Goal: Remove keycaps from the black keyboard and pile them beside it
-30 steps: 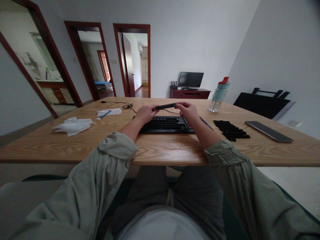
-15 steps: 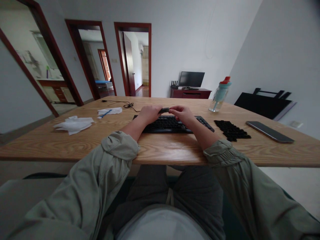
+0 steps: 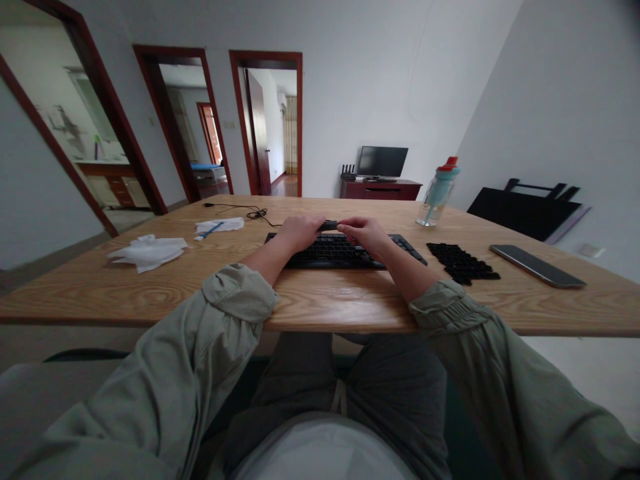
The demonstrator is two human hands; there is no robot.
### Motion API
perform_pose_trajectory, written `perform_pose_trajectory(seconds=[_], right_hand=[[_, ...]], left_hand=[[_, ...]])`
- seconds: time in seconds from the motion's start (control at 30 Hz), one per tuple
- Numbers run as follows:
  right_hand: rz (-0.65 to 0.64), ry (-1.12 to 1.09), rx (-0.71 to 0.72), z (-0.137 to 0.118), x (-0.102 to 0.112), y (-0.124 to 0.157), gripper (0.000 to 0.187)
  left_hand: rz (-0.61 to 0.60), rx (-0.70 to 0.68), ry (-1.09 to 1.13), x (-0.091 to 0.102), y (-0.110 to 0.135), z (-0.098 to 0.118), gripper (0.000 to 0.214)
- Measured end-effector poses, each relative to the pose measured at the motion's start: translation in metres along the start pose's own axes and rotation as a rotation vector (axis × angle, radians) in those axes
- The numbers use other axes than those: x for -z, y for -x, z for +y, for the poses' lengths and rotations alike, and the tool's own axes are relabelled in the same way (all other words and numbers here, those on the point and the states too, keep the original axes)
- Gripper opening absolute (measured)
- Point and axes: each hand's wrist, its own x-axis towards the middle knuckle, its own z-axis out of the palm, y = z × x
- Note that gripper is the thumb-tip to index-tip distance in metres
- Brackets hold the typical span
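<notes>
Above a black keyboard (image 3: 335,259), my left hand (image 3: 301,231) is closed around a small dark oblong piece (image 3: 329,226) whose exact kind I cannot make out. My right hand (image 3: 367,235) has its fingers pinched at the right end of that piece; whether something tiny sits between the fingertips is too small to tell. The keyboard lies lengthwise in front of me, partly covered by both forearms. To its right, loose black keycaps (image 3: 463,263) lie in packed rows on the wooden table (image 3: 320,303).
A grey phone-like slab (image 3: 537,265) lies at the right. Behind the keycaps stands a clear bottle (image 3: 436,193) with a red lid. At left are crumpled white tissues (image 3: 149,253) and a blue brush-like stick (image 3: 210,231) on another tissue. A thin black cable (image 3: 257,213) coils behind.
My right fingers have curled in more closely at the end of the dark piece, which lies a little flatter. The view has tilted slightly; everything on the table stays put.
</notes>
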Motion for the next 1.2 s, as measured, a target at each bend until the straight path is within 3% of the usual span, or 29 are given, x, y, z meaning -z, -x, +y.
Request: perform_pose_trajectory(seconds=[0.4, 0.57, 0.9, 1.2], right_hand=[[-0.003, 0.003, 0.134, -0.014, -0.011, 0.004, 0.042], [-0.134, -0.021, 0.102, -0.019, -0.010, 0.008, 0.042], [-0.249, -0.147, 0.076, -0.016, -0.009, 0.009, 0.045], [-0.250, -0.172, 0.049, -0.015, -0.014, 0.012, 0.041]], left_hand=[[0.106, 0.081, 0.033, 0.007, 0.001, -0.003, 0.038], [0.173, 0.013, 0.154, 0.010, 0.004, -0.001, 0.043], [0.200, -0.020, 0.272, 0.009, 0.003, -0.001, 0.038], [0.193, -0.019, 0.266, 0.006, 0.004, 0.000, 0.035]])
